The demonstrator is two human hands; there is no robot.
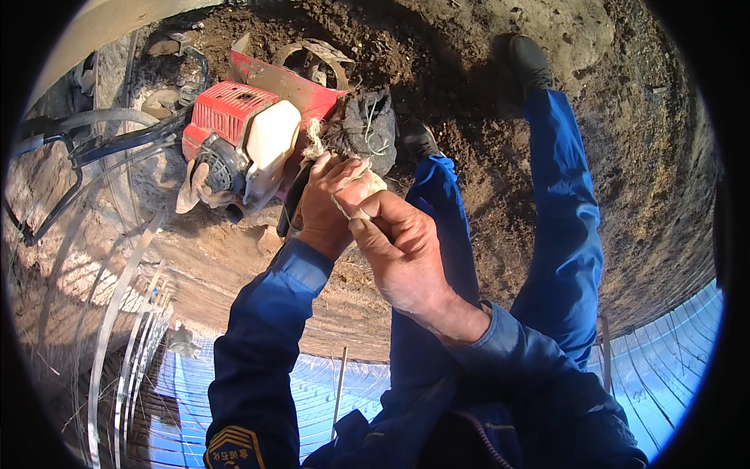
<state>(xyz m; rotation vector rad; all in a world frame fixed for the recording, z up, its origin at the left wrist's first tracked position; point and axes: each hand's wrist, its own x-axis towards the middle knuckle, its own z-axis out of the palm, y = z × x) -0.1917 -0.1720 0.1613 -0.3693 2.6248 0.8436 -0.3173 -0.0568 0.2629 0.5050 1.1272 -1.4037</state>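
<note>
My left hand [336, 197] is closed beside a red engine machine, around what looks like a pale, frayed rope [314, 139] whose tuft sticks out above the fingers. Most of what lies in that grip is hidden. A thin string [339, 205] runs across the left hand. My right hand [402, 254], close against the left, pinches this string between thumb and forefinger. Just beyond both hands is a dark, crumpled cloth or bag [367, 129] with loose pale string on it. The engine [226, 109] has a ribbed red cover and a whitish tank [273, 134].
Dark handlebars [117, 147] reach left from the machine. A pale work glove [193, 187] hangs at the engine's near side. Loose soil [484, 180] lies under my outstretched legs [562, 211]. Curved frame ribs [117, 313] and blue sheeting [195, 391] stand at the lower left.
</note>
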